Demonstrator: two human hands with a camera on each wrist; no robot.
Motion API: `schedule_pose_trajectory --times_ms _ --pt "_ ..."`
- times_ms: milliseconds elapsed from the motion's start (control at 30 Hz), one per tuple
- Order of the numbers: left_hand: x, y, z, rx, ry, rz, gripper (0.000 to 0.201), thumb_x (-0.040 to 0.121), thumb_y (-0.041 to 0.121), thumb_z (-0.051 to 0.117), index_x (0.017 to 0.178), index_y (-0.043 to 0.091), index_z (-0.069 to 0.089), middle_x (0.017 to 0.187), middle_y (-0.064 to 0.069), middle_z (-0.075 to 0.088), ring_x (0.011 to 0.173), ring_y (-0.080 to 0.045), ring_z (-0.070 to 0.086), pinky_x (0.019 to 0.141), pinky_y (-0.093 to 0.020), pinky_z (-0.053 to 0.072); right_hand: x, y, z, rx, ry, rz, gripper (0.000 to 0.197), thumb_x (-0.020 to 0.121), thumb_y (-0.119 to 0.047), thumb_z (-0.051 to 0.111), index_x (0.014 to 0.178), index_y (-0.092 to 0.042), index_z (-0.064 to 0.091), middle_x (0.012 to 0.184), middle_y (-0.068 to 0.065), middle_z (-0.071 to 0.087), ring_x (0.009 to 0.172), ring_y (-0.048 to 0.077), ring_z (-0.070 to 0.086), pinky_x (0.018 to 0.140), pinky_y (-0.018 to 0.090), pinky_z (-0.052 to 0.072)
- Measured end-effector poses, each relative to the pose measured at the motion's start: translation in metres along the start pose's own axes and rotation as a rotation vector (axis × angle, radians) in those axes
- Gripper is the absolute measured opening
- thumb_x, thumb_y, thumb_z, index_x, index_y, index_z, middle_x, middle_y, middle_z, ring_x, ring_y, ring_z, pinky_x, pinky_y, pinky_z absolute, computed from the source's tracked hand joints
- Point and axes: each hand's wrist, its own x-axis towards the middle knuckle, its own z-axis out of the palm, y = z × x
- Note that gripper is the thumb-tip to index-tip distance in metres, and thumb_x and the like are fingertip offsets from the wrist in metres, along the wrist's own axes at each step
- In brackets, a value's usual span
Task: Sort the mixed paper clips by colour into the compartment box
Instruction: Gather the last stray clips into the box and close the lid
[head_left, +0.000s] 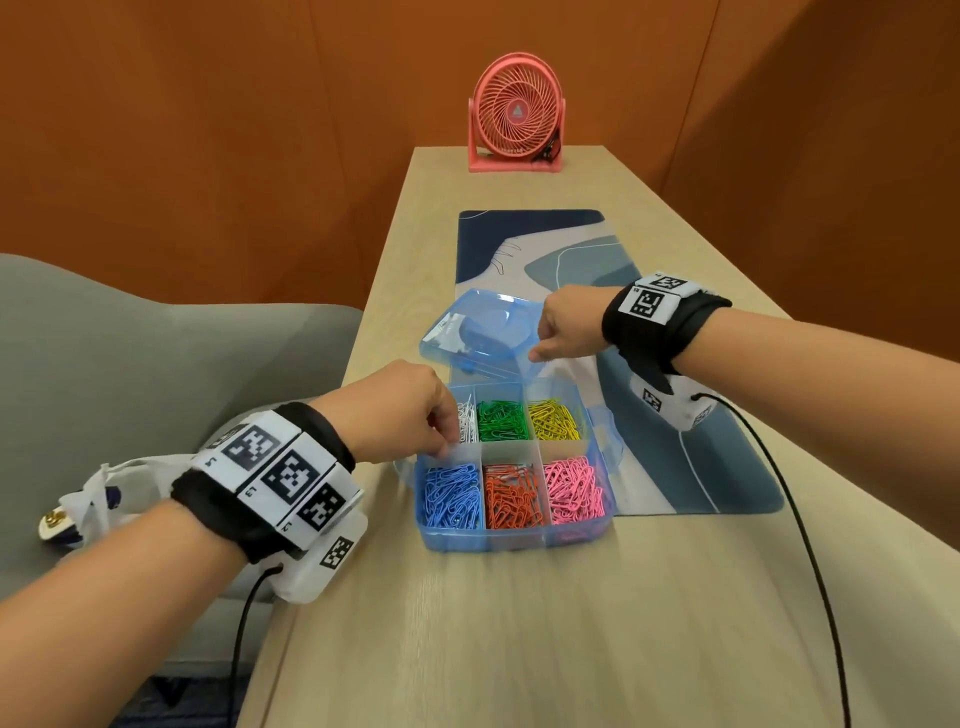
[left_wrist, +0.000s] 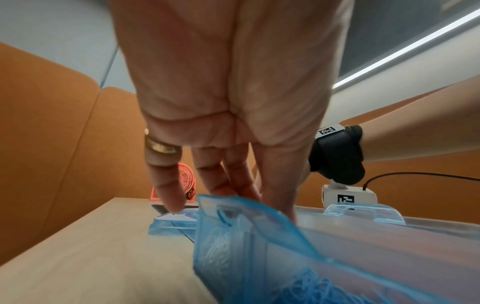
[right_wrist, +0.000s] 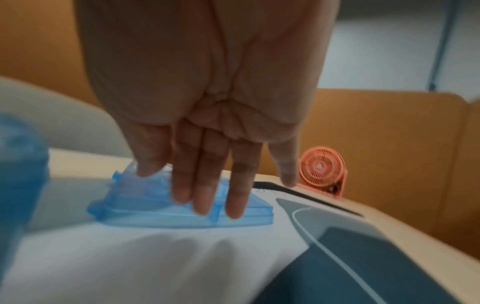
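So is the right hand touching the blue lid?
Cannot tell. In the blurred right wrist view the right hand overlaps the lid, and the head view puts it at the lid's edge; neither shows contact plainly.

The box and lid are glossy translucent blue plastic. The clips look smoothly colour-coated. The tabletop is matt pale wood grain; the fan matt pink plastic.

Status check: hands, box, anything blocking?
Left hand steadies box. Right hand open at lid. Clips sorted. Nothing blocking.
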Motion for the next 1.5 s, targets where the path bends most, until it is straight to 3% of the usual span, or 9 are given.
schedule_pose_trajectory --times_ms 233,500,600,767,900,1033,1167,1400,1500 --pt "0.002 -0.004 -0.006 -0.008 -0.018 -0.020 0.020 0.077 0.036 0.074 0.092 0.026 0.068 0.099 0.006 0.054 0.094 -0.009 0.052 0.077 -0.023 0.043 0.031 0.005 0.005 0.129 0.012 0.183 0.072 0.087 -0.058 0.054 0.133 -0.003 0.044 0.131 0.014 0.053 0.116 0.030 0.053 0.095 0.036 0.044" --pt "0.009 -0.008 -0.005 -0.031 -0.058 0.006 0.010 0.076 0.028 0.076 0.085 0.024 0.074 0.102 0.005 0.057 0.095 -0.008 0.052 0.086 -0.031 0.046 0.063 0.009 0.002 0.156 -0.120 0.268 0.054 0.078 -0.044 0.073 0.110 -0.003 0.060 0.105 0.011 0.061 0.085 0.026 0.054 0.071 0.028 0.042" --pt "0.009 -0.008 -0.005 -0.037 -0.057 -0.001 0.009 0.075 0.027 0.076 0.084 0.024 0.074 0.102 0.004 0.058 0.094 -0.007 0.052 0.084 -0.029 0.046 0.061 0.012 0.001 0.077 -0.135 0.278 0.021 0.081 -0.032 0.065 0.086 -0.012 0.063 0.091 0.007 0.060 0.077 0.025 0.052 0.070 0.028 0.044" --pt "0.005 -0.004 0.000 -0.034 -0.007 -0.003 0.011 0.074 0.030 0.077 0.081 0.028 0.069 0.109 0.008 0.046 0.098 -0.006 0.047 0.081 -0.020 0.039 0.046 0.023 0.009 0.109 -0.092 0.318 0.020 0.082 -0.030 0.061 0.077 -0.011 0.060 0.092 0.011 0.065 0.082 0.027 0.060 0.077 0.031 0.050" --pt "0.001 -0.004 -0.001 0.003 -0.006 -0.148 0.034 0.071 0.042 0.078 0.095 0.031 0.055 0.106 0.005 0.044 0.087 -0.014 0.058 0.075 -0.031 0.052 0.026 0.032 0.003 0.177 -0.080 0.371 0.036 0.095 -0.029 0.049 0.115 0.000 0.058 0.119 0.018 0.060 0.090 0.029 0.052 0.076 0.031 0.040" --pt "-0.002 -0.004 0.000 -0.121 -0.105 -0.233 0.038 0.079 0.032 0.073 0.100 0.025 0.043 0.083 -0.001 0.067 0.055 -0.009 0.062 0.051 -0.025 0.051 -0.001 0.049 -0.015 0.276 -0.006 0.409 0.038 0.093 -0.027 0.049 0.117 0.002 0.058 0.118 0.019 0.061 0.099 0.033 0.059 0.084 0.037 0.048" --pt "0.000 -0.001 0.003 -0.342 -0.106 -0.295 0.026 0.084 0.011 0.067 0.097 0.021 0.047 0.083 -0.014 0.071 0.063 -0.019 0.067 0.070 -0.039 0.059 -0.029 0.046 -0.030 0.366 0.018 0.348 0.030 0.093 -0.018 0.051 0.113 0.002 0.057 0.098 0.016 0.060 0.074 0.026 0.055 0.056 0.028 0.045" --pt "0.003 0.028 0.014 -0.684 -0.050 -0.354 0.026 0.087 -0.002 0.059 0.112 0.006 0.055 0.093 -0.016 0.063 0.068 -0.019 0.065 0.062 -0.024 0.058 -0.069 0.017 -0.032 0.356 -0.059 0.250 0.033 0.088 -0.016 0.057 0.116 0.001 0.058 0.108 0.020 0.066 0.092 0.029 0.063 0.040 0.021 0.047" --pt "0.000 0.036 0.015 -0.772 -0.051 -0.311 0.036 0.086 -0.002 0.060 0.121 0.005 0.053 0.112 -0.019 0.063 0.090 -0.025 0.066 0.078 -0.032 0.057 -0.085 0.009 -0.027 0.368 -0.081 0.272 0.030 0.087 -0.017 0.057 0.111 0.002 0.059 0.093 0.017 0.068 0.084 0.031 0.065 0.035 0.021 0.046"
